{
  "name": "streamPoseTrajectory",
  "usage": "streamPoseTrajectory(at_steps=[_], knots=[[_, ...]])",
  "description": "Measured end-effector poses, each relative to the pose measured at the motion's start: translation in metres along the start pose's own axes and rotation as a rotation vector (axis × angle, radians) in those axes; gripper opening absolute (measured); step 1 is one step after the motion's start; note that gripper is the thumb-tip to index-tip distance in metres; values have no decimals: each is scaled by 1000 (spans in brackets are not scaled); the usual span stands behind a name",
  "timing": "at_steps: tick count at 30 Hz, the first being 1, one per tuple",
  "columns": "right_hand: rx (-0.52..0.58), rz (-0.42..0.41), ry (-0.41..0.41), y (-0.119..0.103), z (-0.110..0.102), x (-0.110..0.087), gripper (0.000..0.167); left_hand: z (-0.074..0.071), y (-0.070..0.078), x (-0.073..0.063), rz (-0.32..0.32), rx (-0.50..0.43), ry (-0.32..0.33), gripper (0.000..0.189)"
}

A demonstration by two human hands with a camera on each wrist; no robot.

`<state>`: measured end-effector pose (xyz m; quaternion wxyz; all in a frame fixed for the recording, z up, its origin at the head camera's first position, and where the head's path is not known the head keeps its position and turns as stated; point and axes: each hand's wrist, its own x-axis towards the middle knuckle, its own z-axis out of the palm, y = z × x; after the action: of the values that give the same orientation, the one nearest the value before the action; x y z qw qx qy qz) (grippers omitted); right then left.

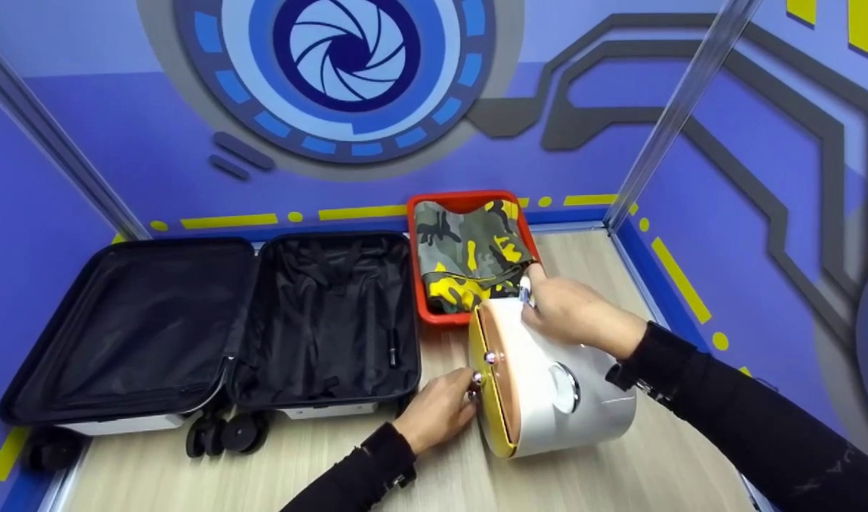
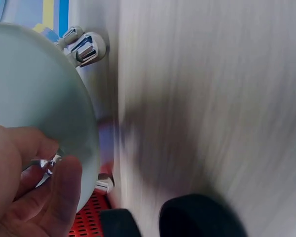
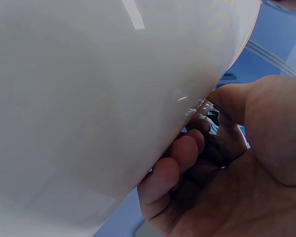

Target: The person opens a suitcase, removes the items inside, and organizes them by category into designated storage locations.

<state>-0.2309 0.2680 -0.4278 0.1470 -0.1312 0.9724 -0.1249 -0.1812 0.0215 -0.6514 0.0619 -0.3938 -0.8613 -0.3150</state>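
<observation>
A glossy white rounded box point(image 1: 583, 398) with a yellow front panel point(image 1: 492, 405) and an orange inner edge lies tilted on the table, its exact kind unclear. On its side is a round chrome-rimmed fitting point(image 1: 566, 387). My left hand point(image 1: 439, 411) is at the front panel and pinches a small metal knob point(image 2: 50, 165) between thumb and fingers. Metal fittings point(image 2: 89, 48) stick out from the box in the left wrist view. At its far upper corner, my right hand point(image 1: 576, 316) curls round a shiny metal fitting point(image 3: 212, 118), partly hidden by the fingers.
A black-lined suitcase point(image 1: 327, 320) lies spread open at left, its wheels point(image 1: 243, 431) toward me. Behind the box, a red basket point(image 1: 441, 318) holds folded camouflage cloth point(image 1: 469, 245). Blue printed walls point(image 1: 547, 171) close in the pale wooden table point(image 1: 320, 469).
</observation>
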Motion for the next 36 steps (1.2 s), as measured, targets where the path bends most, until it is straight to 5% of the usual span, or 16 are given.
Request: streamPoseTrajectory(at_steps=[25,36], knots=[[17,15,-16,0,-1,-1,56,-3,-4,3,-7,-40,-5,33],[8,2,-13,0,0,0,58,-7,4,-4,-144,23,-20,14]])
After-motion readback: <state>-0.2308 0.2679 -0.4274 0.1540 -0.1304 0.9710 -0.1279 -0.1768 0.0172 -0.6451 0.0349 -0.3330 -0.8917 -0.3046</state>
